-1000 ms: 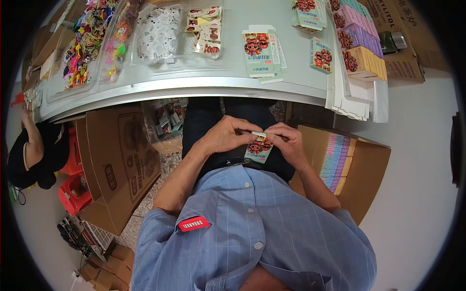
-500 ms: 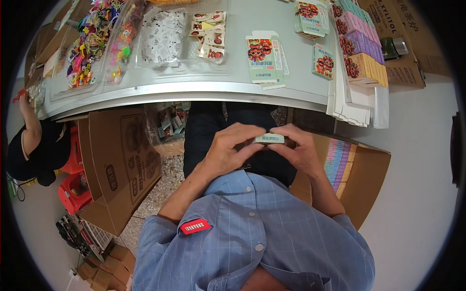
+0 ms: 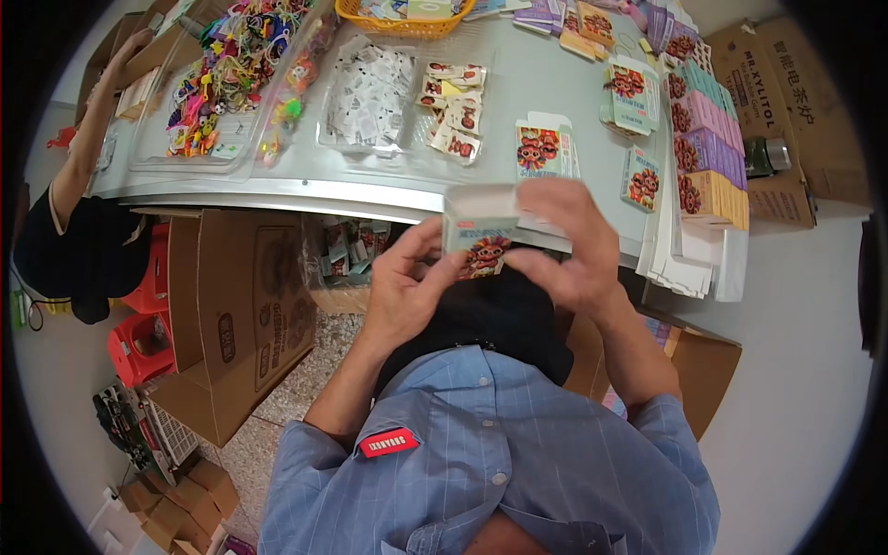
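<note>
Firstly, locate the small pale-green carton (image 3: 486,248) between both hands, raised above the dark-clad lap (image 3: 495,324) and just in front of the near edge of the desk (image 3: 527,74). Note the pale panel standing uppermost (probably an opened end, to judge by the bare card), with the printed face below. Support from the left hand (image 3: 407,282): fingers clamped on the left side, with thumb along the printed face. Observe at the right edge the right hand (image 3: 573,245), with thumb low, fingers high and a gap between; cannot tell, owing to blur, whether clamped or merely resting.

For good results, steady with the left and work with the right. Press evenly on opposite edges to square the walls; avoid squeezing mid-panel, likely to buckle thin card. Guide any loose flap along the crease rather than forcing a corner. Hold clear of the flat cartons (image 3: 541,153) beyond, and well away from the upright-faced boxed carton (image 3: 640,178) farther right, to prevent snagging
</note>
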Motion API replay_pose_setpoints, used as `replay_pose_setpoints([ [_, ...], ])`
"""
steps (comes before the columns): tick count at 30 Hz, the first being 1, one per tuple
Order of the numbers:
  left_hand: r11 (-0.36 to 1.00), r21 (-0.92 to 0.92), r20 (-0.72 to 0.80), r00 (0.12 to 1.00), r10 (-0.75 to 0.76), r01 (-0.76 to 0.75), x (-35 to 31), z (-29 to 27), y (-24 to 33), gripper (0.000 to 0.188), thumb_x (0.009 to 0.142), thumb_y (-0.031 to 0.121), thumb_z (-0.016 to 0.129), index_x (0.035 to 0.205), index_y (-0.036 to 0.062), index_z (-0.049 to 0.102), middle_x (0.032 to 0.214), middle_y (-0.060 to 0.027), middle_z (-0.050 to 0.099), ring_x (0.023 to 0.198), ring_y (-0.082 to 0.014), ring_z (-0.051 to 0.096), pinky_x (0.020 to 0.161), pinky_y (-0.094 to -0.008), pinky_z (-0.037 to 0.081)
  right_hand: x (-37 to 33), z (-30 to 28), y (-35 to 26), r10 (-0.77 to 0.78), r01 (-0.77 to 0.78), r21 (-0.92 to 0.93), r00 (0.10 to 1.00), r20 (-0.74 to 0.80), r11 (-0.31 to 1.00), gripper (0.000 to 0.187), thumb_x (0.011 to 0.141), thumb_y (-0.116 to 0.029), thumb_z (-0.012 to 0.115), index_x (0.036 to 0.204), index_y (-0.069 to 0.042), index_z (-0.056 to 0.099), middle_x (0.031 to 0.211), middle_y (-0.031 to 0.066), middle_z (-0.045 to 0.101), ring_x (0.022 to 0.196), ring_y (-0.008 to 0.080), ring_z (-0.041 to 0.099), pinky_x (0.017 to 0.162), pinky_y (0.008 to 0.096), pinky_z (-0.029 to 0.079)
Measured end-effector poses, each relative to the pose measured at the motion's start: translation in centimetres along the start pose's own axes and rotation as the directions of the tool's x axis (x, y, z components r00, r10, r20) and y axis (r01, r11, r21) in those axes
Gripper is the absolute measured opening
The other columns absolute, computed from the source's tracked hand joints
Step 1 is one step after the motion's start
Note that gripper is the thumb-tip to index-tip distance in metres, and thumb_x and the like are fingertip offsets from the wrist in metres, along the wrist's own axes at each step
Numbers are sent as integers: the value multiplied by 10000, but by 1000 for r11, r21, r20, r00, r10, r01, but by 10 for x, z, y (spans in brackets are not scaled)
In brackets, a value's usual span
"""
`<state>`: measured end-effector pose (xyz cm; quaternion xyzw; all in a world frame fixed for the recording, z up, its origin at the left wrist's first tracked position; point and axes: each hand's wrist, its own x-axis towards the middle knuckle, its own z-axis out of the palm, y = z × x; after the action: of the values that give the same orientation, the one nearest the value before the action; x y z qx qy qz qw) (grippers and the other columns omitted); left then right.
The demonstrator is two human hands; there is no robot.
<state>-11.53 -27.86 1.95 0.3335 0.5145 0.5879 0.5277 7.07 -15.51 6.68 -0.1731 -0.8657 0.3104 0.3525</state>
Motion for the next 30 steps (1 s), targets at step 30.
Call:
replay_pose_setpoints([
  [30, 981, 56, -220, 956, 195, -187, 58, -45, 23, 431, 950, -32, 638, 1362, -69, 516, 1246, -135, 628, 983, -130, 651, 858, -247, 532, 281, 45, 247, -263, 429, -539, 895, 359, 725, 514, 885, -330, 738, 1284, -30, 616, 1179, 172, 673, 1061, 332, 649, 926, 399, 513],
])
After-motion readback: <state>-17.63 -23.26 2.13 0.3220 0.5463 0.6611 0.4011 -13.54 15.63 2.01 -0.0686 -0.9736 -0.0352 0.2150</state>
